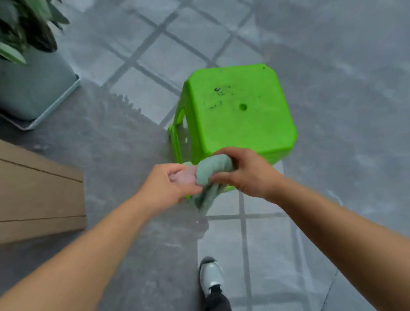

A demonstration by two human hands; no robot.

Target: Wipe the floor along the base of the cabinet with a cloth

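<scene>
A pale green cloth (210, 174) is bunched between both hands, held in the air above the floor near the front edge of a green stool. My left hand (170, 183) pinches its left end. My right hand (245, 170) wraps over the rolled top, and a tail of cloth hangs down below. The tan wooden cabinet (24, 191) stands at the left, its base meeting the grey floor (126, 144), well left of the cloth.
A bright green plastic stool (240, 113) stands just beyond my hands. A potted plant in a grey-green planter (30, 90) sits at the upper left, past the cabinet. My two feet in white shoes (210, 273) are on the floor below.
</scene>
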